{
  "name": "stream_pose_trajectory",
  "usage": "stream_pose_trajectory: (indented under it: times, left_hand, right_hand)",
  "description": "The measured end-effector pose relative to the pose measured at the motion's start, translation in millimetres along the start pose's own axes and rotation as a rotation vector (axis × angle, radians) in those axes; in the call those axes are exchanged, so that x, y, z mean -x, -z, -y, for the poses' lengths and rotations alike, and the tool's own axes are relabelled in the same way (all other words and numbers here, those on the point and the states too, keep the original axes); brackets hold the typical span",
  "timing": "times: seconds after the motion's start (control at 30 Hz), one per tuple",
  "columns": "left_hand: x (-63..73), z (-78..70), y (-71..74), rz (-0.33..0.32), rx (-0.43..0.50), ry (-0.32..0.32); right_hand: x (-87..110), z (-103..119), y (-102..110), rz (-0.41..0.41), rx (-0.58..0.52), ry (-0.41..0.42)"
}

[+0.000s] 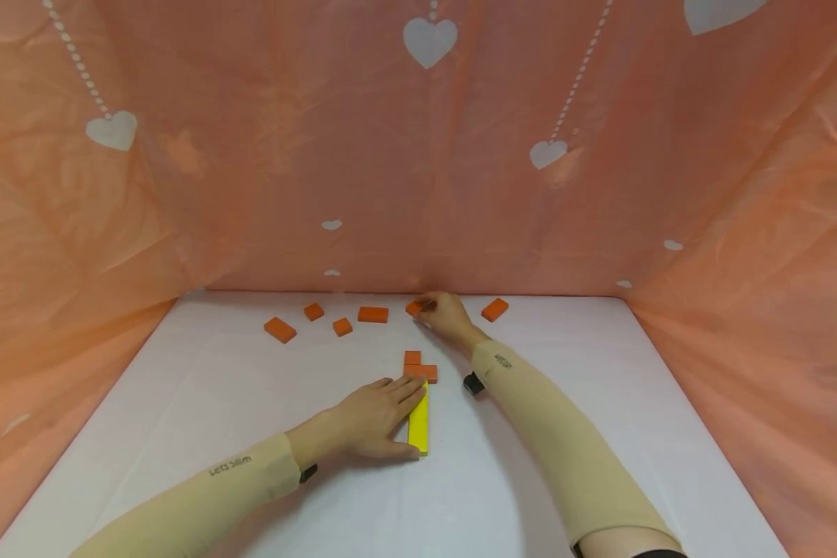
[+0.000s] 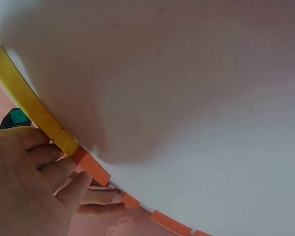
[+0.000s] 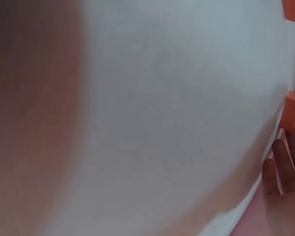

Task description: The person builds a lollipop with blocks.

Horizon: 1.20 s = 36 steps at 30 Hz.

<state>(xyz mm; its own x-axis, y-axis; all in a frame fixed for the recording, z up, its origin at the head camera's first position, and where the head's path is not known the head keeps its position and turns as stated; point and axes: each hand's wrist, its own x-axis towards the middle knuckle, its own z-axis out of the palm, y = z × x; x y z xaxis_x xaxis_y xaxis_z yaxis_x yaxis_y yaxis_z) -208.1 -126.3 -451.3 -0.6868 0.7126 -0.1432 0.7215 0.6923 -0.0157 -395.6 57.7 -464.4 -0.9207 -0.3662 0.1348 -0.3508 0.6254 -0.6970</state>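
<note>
My left hand (image 1: pixel 377 418) lies over a yellow bar (image 1: pixel 418 426), fingers extended across its far end and thumb at its near end. In the left wrist view, the yellow bar (image 2: pixel 27 101) has a seam near one end and meets an orange block (image 2: pixel 93 168). Beyond those fingertips, orange blocks (image 1: pixel 428 373) adjoin the bar, with a small orange square block (image 1: pixel 412 357) above. At the table's back, my right hand (image 1: pixel 449 319) pinches a small orange block (image 1: pixel 414 308), partly hidden by the fingers. The right wrist view shows that orange block (image 3: pixel 289 112) at the fingertips.
Left of the right hand lie several loose orange pieces, including a long block (image 1: pixel 373 315), a small block (image 1: pixel 342 326) and a tilted block (image 1: pixel 280 330). Another orange block (image 1: pixel 494 310) lies to its right. A pink curtain (image 1: pixel 363 170) hangs behind the white table (image 1: pixel 251 403).
</note>
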Motion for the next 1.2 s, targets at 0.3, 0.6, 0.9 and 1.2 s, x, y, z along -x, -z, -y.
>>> stream_pose_trajectory:
  times: [0.3, 0.6, 0.9, 1.2]
  left_hand:
    - [0.6, 0.3, 0.7, -0.004, -0.009, -0.007]
    - [0.0, 0.1, 1.8, 0.005, -0.002, 0.002]
    - [-1.2, -2.9, 2.0, 0.009, 0.003, 0.008]
    - [-1.9, -2.2, 1.5, 0.020, 0.011, 0.012]
  right_hand:
    - [-2.9, 1.2, -2.2, 0.007, 0.062, 0.021]
    - [-3.8, 1.4, -2.0, 0.011, 0.088, 0.042]
    - [3.2, 3.7, 3.7, 0.014, 0.075, 0.059]
    - [19.4, 11.8, 18.8, 0.052, 0.087, 0.123]
